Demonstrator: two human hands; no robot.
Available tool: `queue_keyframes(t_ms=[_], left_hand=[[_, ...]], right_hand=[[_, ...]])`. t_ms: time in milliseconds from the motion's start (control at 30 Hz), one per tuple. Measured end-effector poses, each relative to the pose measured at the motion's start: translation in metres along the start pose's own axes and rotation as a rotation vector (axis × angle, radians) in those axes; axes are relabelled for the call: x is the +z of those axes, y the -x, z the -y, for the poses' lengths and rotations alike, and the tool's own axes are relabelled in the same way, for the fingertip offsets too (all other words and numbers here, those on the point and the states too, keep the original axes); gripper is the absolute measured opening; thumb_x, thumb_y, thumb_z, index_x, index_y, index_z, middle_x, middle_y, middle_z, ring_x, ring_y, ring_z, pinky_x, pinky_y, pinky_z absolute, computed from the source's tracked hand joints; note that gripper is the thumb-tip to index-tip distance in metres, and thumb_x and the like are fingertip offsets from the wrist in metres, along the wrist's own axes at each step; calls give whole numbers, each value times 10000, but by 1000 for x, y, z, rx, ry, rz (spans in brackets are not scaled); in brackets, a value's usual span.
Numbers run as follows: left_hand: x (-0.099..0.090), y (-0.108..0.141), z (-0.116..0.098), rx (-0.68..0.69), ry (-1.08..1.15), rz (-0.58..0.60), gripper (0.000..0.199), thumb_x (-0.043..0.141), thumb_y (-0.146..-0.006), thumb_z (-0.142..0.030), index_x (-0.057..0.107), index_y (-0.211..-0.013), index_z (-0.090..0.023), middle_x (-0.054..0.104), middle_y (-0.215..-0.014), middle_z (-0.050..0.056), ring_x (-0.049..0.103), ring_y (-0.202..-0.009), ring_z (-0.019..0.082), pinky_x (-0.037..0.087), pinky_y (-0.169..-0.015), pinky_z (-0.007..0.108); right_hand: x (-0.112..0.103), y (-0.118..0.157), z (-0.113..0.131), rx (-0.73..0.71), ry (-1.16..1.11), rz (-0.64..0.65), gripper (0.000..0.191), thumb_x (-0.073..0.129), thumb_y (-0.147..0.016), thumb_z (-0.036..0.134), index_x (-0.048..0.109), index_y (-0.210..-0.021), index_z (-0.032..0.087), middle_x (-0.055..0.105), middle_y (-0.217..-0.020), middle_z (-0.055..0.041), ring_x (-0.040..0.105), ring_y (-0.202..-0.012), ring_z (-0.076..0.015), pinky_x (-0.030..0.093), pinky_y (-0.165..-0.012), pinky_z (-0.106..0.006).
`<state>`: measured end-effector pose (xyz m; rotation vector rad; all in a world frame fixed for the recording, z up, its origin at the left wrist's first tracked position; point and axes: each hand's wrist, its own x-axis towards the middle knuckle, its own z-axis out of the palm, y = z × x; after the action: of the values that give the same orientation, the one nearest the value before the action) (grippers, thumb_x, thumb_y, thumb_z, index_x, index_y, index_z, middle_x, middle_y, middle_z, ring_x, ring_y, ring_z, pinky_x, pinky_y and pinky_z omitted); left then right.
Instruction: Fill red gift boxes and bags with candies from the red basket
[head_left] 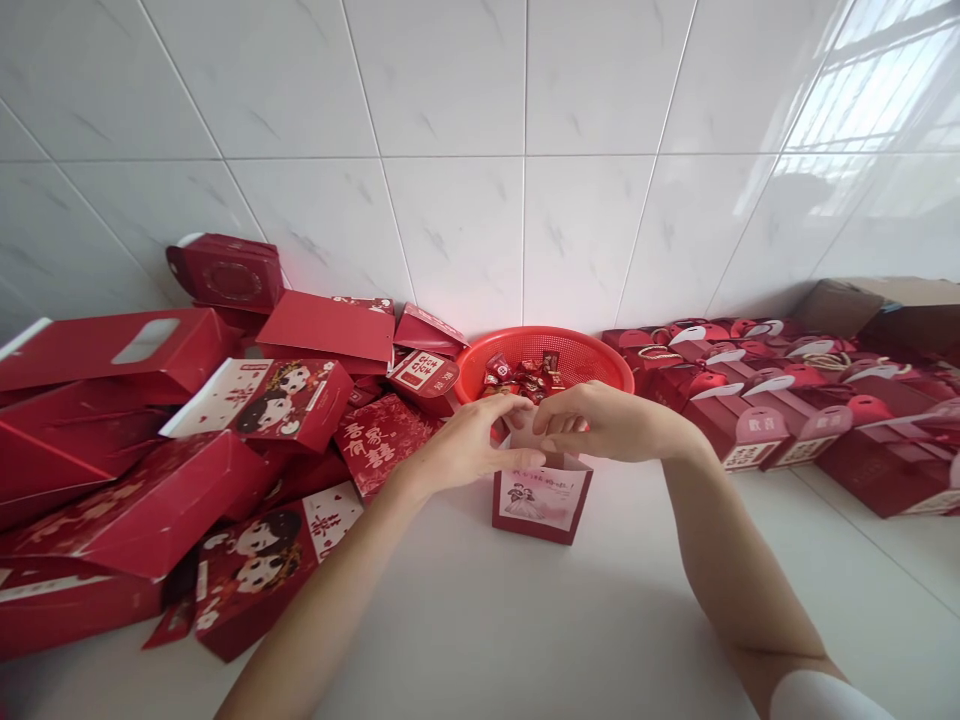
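A small dark red box (540,503) with a white and pink front showing a drawn couple stands upright on the white surface. Both hands are at its raised top. My left hand (480,440) is at the upper left edge, thumb in front of the opening, fingers curled over it. My right hand (589,420) reaches over from the right, its fingers bent at the top flaps. What its fingertips grip is too small to make out. Just behind the hands, a red plastic basket (607,362) holds wrapped candies (529,373).
Flattened and opened red boxes (330,330) lie piled on the left. Rows of closed red gift boxes (739,425) with handles stand on the right. A brown cardboard box (840,303) is at the far right, against the tiled wall (450,220).
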<state>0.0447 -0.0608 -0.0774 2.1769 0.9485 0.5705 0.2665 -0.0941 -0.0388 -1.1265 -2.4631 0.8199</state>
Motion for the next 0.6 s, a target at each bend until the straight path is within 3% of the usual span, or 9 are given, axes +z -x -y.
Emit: queue_keyframes(t_ms=[167, 300, 467, 600], left_hand=[[3, 0, -3, 32, -37, -46, 443, 666, -876, -506, 655, -1223, -232, 705, -1153, 41, 655, -1066, 229, 518, -892, 315], [3, 1, -5, 69, -56, -67, 419, 582, -942, -484, 648, -1265, -225, 703, -1211, 58, 642, -1132, 243, 507, -963, 343], [-6, 2, 0, 96, -111, -62, 595, 735, -826, -488, 600, -1352, -245, 645, -1315, 84, 624, -1166, 266, 518, -986, 373], [-9, -1, 4, 113, -147, -130, 606, 745, -817, -454, 588, -1369, -261, 575, -1424, 83, 543, -1305, 282, 465, -1075, 388]], right_hand=[[-8, 9, -1, 50, -21, -184, 214, 614, -904, 377, 705, -980, 198, 728, -899, -49, 669, -814, -200, 499, -703, -302], [-17, 18, -5, 162, 9, -308, 374, 710, -820, 483, 688, -1083, 218, 702, -1106, -74, 650, -1015, -263, 511, -820, -345], [-16, 17, -11, 315, 90, -110, 716, 779, -737, 507, 579, -1364, 226, 672, -1161, -106, 626, -1058, -305, 506, -809, -368], [-9, 8, -15, 362, 191, 4, 625, 748, -776, 414, 589, -1352, 231, 680, -1128, -105, 617, -1030, -305, 477, -754, -344]])
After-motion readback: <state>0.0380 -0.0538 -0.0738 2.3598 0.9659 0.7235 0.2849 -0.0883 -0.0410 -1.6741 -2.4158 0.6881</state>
